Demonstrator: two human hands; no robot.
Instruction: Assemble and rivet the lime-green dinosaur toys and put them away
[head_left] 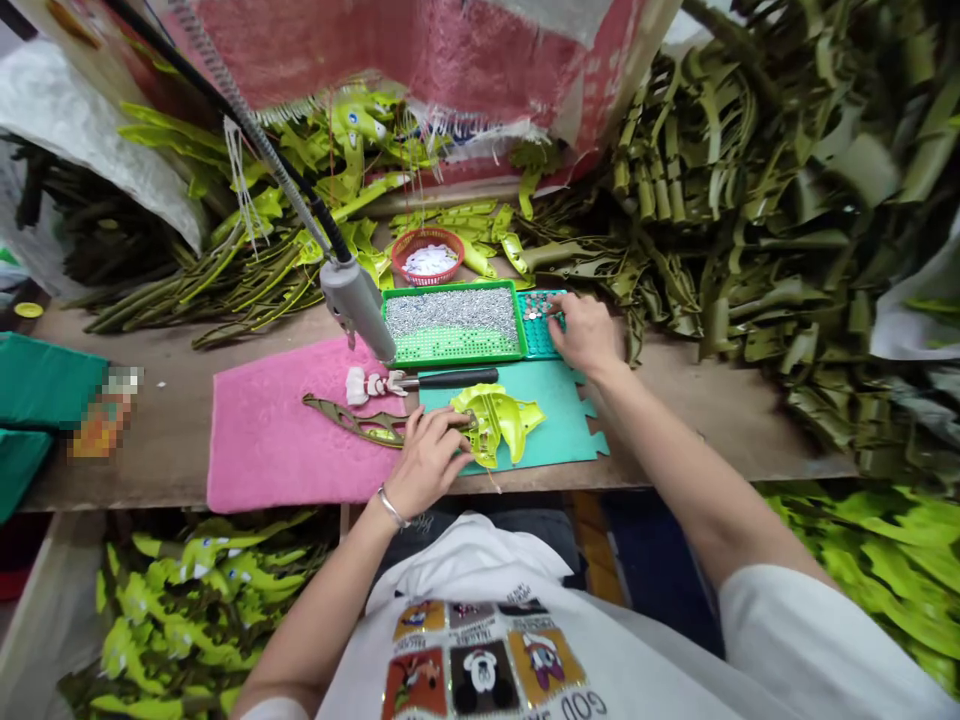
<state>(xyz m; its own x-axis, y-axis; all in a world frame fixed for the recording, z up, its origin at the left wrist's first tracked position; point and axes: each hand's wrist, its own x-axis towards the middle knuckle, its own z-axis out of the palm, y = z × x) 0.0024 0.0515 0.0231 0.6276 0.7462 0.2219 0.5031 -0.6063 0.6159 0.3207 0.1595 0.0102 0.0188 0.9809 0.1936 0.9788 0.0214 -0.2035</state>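
My left hand (429,458) rests over a lime-green plastic toy shell (491,420) with its fingers curled on the near-left part. A long olive plastic piece (345,418) runs out to the left from under these fingers. The shell lies hollow side up on a teal foam mat (574,415). My right hand (589,335) has its fingertips down in a small teal tray (534,345) of little round pieces. Thumb and forefinger are close together there; anything between them is too small to make out. Beside the teal tray stands a green tray (450,360) of small silvery metal parts.
A black-handled tool (457,379) with a white-wrapped end lies behind the shell, partly over a pink cloth (285,430). A grey cylinder (356,305) on an arm hangs over the bench. Behind are a red basket (427,282) and heaped olive parts (720,250).
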